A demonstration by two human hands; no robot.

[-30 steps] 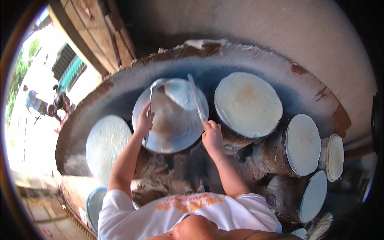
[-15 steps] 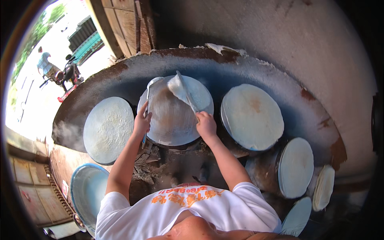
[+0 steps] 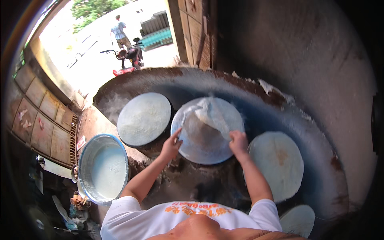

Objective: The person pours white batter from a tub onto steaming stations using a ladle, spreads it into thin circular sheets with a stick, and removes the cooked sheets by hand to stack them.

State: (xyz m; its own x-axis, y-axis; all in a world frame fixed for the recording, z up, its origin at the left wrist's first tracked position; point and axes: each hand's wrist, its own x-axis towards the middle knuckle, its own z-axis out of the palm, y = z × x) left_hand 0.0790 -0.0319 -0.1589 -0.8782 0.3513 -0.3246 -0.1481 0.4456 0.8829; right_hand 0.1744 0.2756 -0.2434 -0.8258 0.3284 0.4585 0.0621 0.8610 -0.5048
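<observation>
observed from the head view: the person stands at a large round stove top (image 3: 280,108) carrying several flat round griddle plates. the centre plate (image 3: 200,148) bears a thin, pale, translucent sheet (image 3: 208,116), partly lifted off the surface and folded over toward the far side.

left hand (image 3: 171,146): at the near-left rim of the centre plate, fingers pinched on the near-left edge of the sheet. right hand (image 3: 239,143): at the near-right rim, closed around the near end of a thin stick (image 3: 221,120) that runs up under the raised fold.

step in hand, as judged: peeling the cooked sheet off the centre plate. the far part is already up; the near part appears to lie on the plate.

next move, as judged: it calls for an even lift from both sides, with the stick kept under the fold so the sheet does not tear or stick back to the plate.

surroundings: a plate coated with white batter (image 3: 144,118) sits just to the left; a plate with a brownish patch (image 3: 278,164) to the right; part of another plate (image 3: 298,220) lower right. a metal basin of white liquid (image 3: 103,168) stands at lower left. outside the doorway, a person (image 3: 119,32) stands by a scooter (image 3: 127,58).
</observation>
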